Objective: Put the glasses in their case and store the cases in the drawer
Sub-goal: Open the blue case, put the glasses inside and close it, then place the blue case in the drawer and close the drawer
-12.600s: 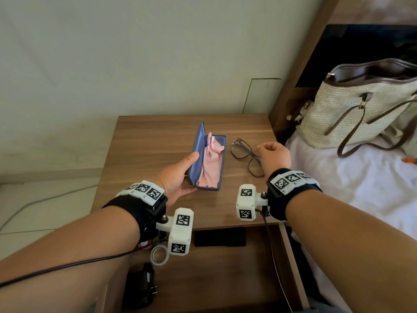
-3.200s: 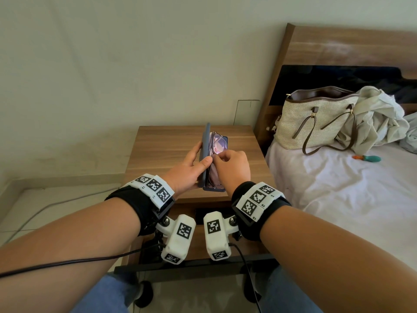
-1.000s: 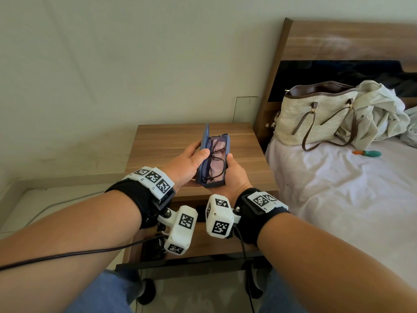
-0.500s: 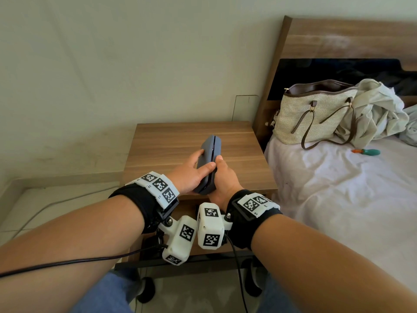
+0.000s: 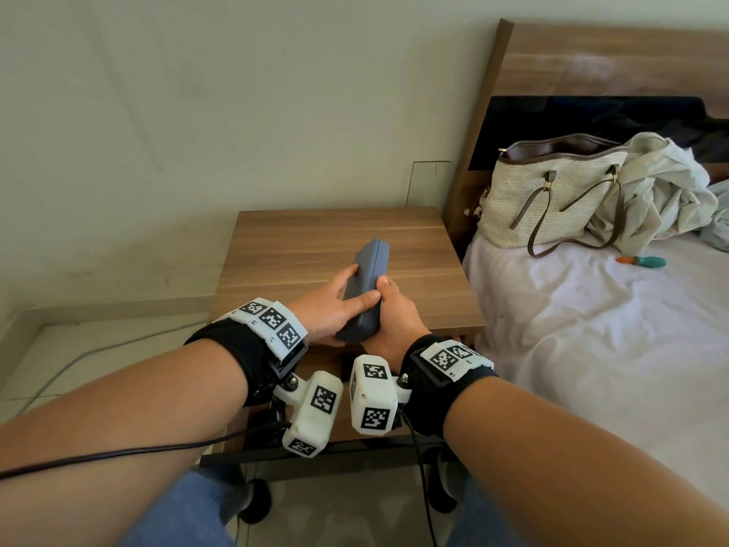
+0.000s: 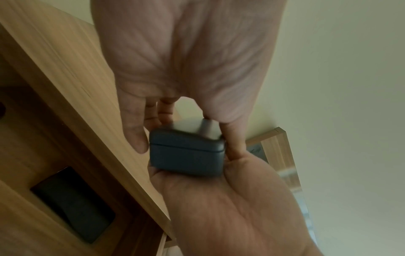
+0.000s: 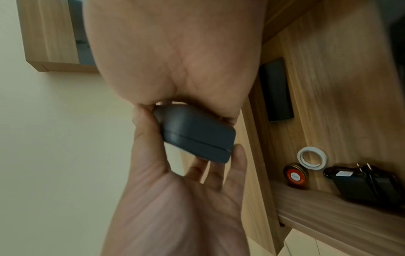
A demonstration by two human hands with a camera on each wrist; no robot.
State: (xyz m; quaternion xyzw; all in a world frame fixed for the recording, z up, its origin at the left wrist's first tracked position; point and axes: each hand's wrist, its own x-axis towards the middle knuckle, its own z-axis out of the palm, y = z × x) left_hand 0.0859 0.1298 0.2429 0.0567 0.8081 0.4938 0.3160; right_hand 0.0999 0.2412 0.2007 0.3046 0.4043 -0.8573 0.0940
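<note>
A closed grey-blue glasses case point(image 5: 367, 286) is held between both hands just above the front edge of the wooden nightstand point(image 5: 315, 238). My left hand point(image 5: 335, 305) grips its left side, thumb lying across the top. My right hand point(image 5: 394, 317) holds its right side and near end. The left wrist view shows the case point(image 6: 188, 152) end-on with its lid seam shut; the right wrist view shows the case point(image 7: 197, 135) clasped between both palms. The glasses are hidden inside. Below, the drawer point(image 7: 328, 104) stands open with a black case point(image 7: 276, 91) lying in it.
Also in the drawer are a white tape roll point(image 7: 311, 160), a red-lidded tin point(image 7: 295, 175) and a black charger point(image 7: 368, 183). A bed point(image 5: 591, 349) with a woven handbag point(image 5: 552, 195) lies right of the nightstand. The wall is behind it.
One second ago the case was open with the glasses showing inside. Its lid has since been shut, and both hands still hold it in about the same place.
</note>
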